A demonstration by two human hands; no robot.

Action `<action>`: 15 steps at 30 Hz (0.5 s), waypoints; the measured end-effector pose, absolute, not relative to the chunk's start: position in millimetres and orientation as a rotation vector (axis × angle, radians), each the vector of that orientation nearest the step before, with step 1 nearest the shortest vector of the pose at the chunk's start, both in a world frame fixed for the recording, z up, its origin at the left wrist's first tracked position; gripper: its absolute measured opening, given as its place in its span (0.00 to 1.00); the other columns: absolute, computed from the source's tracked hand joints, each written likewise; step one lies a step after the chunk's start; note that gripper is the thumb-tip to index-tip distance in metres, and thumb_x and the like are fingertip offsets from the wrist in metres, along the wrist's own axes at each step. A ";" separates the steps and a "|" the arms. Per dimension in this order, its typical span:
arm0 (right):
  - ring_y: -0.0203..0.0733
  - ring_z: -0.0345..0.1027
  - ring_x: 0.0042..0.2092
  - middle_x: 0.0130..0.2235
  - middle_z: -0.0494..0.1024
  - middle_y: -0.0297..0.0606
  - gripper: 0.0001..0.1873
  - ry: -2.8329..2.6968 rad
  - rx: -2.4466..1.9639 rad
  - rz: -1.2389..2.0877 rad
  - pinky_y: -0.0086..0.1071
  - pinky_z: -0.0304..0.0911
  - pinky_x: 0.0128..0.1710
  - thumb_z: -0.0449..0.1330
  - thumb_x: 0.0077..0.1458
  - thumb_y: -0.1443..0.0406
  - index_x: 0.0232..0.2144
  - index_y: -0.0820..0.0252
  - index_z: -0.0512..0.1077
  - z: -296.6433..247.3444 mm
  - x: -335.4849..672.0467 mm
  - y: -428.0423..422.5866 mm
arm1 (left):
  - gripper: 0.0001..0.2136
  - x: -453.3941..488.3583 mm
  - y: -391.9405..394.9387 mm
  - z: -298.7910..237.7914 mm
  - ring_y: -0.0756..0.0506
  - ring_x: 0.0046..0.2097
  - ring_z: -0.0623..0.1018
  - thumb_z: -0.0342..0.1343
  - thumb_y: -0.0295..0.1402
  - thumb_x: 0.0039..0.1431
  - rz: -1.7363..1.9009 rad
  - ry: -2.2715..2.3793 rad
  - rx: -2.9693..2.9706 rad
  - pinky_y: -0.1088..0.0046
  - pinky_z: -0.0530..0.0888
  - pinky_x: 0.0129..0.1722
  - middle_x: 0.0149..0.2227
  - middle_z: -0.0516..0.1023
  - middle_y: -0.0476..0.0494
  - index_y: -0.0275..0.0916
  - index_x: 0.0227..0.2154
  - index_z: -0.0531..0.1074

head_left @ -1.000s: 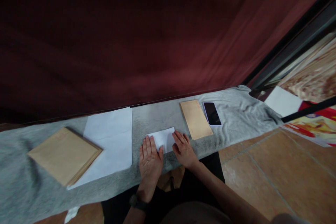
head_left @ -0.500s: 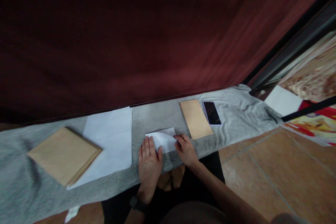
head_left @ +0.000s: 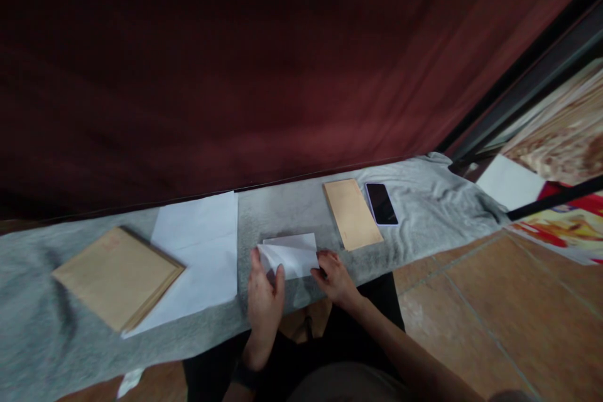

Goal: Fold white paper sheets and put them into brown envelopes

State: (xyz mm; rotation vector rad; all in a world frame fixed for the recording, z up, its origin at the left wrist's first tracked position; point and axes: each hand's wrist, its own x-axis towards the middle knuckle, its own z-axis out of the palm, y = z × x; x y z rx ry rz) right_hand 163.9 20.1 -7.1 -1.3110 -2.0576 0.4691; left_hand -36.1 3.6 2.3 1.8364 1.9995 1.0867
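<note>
A folded sheet of white paper lies in front of me, its upper layer lifted and curling at the left. My left hand is closed around that left edge, thumb in front and fingers partly hidden behind the paper. At the lower right edge my right hand has its fingers curled, pinching the paper's side. Right of the paper lies a brown envelope, tilted, with a phone just beyond it.
Larger white sheets lie on the left, with a stack of brown envelopes over their edge. A grey cloth covers the narrow bench. Behind it rises a dark red curtain-like surface. Printed packaging stands at the far right.
My left hand has gone from lying flat on the paper to gripping its left edge, raising the upper layer there. The right hand has shifted slightly down along the right edge.
</note>
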 end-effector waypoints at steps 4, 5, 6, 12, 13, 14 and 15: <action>0.46 0.76 0.50 0.43 0.82 0.40 0.12 -2.078 -1.307 0.569 0.41 0.71 0.53 0.51 0.67 0.65 0.42 0.54 0.76 -0.2 166.0 15.1 | 0.38 -41.0 1.0 3.4 0.38 0.65 0.69 0.49 0.45 0.67 1.220 1.920 1.600 0.58 0.70 0.62 0.68 0.62 0.27 0.36 0.72 0.38; 0.45 0.76 0.48 0.42 0.82 0.39 0.13 -2.066 -1.314 0.617 0.38 0.72 0.50 0.51 0.67 0.65 0.43 0.53 0.76 3.0 166.3 13.8 | 0.39 -42.4 0.3 4.3 0.39 0.63 0.72 0.50 0.46 0.67 1.265 1.872 1.542 0.59 0.71 0.61 0.67 0.64 0.28 0.37 0.72 0.38; 0.45 0.77 0.48 0.42 0.82 0.39 0.14 -2.039 -1.314 0.664 0.37 0.73 0.48 0.50 0.68 0.65 0.44 0.53 0.76 6.9 166.3 12.8 | 0.39 -44.1 -0.4 5.2 0.40 0.60 0.75 0.50 0.46 0.67 1.306 1.812 1.476 0.60 0.73 0.59 0.65 0.68 0.29 0.38 0.72 0.37; 0.42 0.77 0.40 0.39 0.82 0.36 0.13 -1.627 -1.252 0.854 0.32 0.73 0.40 0.53 0.67 0.62 0.43 0.53 0.78 37.7 160.4 19.4 | 0.29 -58.5 -1.4 10.1 0.38 0.52 0.80 0.61 0.53 0.55 1.293 1.663 1.110 0.59 0.75 0.54 0.50 0.81 0.35 0.37 0.52 0.73; 0.41 0.76 0.37 0.36 0.81 0.35 0.12 -1.549 -1.250 0.874 0.30 0.72 0.36 0.55 0.66 0.60 0.41 0.53 0.78 42.8 158.9 22.8 | 0.27 -59.7 -0.9 13.4 0.37 0.50 0.80 0.62 0.55 0.52 1.294 1.681 1.078 0.59 0.76 0.53 0.47 0.82 0.36 0.37 0.46 0.76; 0.40 0.74 0.34 0.33 0.80 0.34 0.11 -1.478 -1.245 0.891 0.29 0.70 0.33 0.56 0.66 0.58 0.38 0.54 0.77 47.4 157.4 26.8 | 0.26 -60.1 -0.4 18.3 0.38 0.47 0.81 0.63 0.55 0.50 1.299 1.687 1.058 0.60 0.76 0.51 0.44 0.83 0.37 0.37 0.41 0.77; 0.39 0.72 0.32 0.31 0.78 0.33 0.11 -1.415 -1.236 0.904 0.27 0.68 0.30 0.57 0.65 0.58 0.37 0.55 0.76 51.4 156.1 31.4 | 0.25 -59.7 0.3 24.6 0.39 0.45 0.81 0.63 0.55 0.50 1.304 1.676 1.049 0.62 0.77 0.49 0.41 0.83 0.39 0.37 0.38 0.78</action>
